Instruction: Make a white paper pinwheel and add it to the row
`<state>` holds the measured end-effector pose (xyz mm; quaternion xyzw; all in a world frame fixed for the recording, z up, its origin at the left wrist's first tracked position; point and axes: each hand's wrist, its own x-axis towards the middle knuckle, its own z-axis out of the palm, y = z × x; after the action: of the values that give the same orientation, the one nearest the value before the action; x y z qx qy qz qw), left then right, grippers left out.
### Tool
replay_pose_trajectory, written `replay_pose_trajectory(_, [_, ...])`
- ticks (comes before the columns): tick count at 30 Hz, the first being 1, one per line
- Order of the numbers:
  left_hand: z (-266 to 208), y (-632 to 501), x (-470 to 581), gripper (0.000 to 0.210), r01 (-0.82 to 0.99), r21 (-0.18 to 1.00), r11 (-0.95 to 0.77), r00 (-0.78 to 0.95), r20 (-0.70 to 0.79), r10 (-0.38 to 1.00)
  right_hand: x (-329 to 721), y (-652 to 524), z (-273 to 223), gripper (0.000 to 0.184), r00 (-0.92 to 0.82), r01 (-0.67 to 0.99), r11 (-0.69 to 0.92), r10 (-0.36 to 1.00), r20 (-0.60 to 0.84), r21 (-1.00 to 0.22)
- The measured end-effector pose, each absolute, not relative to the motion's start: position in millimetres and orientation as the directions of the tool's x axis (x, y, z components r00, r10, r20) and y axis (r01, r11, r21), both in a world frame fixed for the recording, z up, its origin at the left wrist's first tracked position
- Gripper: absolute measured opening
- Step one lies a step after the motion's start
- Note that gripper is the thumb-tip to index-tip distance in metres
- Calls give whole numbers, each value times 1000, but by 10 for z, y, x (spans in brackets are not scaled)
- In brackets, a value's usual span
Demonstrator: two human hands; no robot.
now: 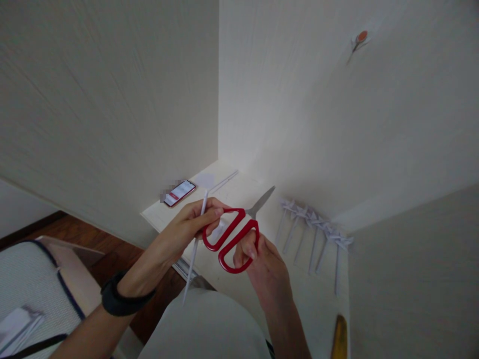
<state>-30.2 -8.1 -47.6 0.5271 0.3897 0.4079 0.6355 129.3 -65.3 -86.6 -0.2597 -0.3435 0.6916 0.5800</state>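
Observation:
My left hand (200,219) is closed on one red handle of a pair of scissors (262,201). The same hand also has a thin white paper stick (193,259), which slants down past the palm toward my lap. Around the other red loop, my right hand (267,264) is closed, its thumb and fingers at the ring. The handles are spread a little and the metal blade points up and away to the right. Neither blade touches the paper stick.
On the white table (299,294), several folded white paper shapes on sticks (314,224) lie in a row at right. A phone (180,193) and thin white sticks (224,181) lie farther back. Walls enclose the table. A mesh chair (26,279) stands left; a golden-brown object (340,336) is lower right.

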Motion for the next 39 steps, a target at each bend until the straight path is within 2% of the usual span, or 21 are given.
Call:
replay_pose_trajectory(4, [-491, -95, -318, 24, -110, 987, 114, 362, -67, 930, 1299, -660, -844, 42, -185, -605, -84, 982, 37, -792])
replay_pose_trajectory(10, [-498, -114, -324, 34, -87, 988, 131, 394, -86, 915, 1307, -677, -829, 40, -188, -619, -68, 980, 63, -782])
replay_pose_trajectory(15, [-488, -114, -322, 25, -133, 978, 162, 389, -99, 916, 1321, -702, -830, 40, -204, -630, -61, 975, 89, -775])
replay_pose_trajectory(22, [-453, -119, -333, 23, -167, 964, 206, 399, -125, 909, 1317, -689, -752, 40, -182, -644, -51, 979, 88, -764])
replay_pose_trajectory(28, [-452, -141, -331, 22, -173, 956, 238, 395, -154, 906, 1330, -690, -673, 40, -154, -598, -61, 987, 40, -800])
replay_pose_trajectory(34, [-447, -132, -433, 20, -221, 942, 252, 355, -163, 920, 1375, -745, -665, 41, -267, -681, -186, 964, 4, -708])
replay_pose_trajectory(39, [-458, -144, -408, 26, -188, 954, 232, 369, -150, 917, 1322, -731, -716, 40, -261, -691, -156, 964, 43, -706])
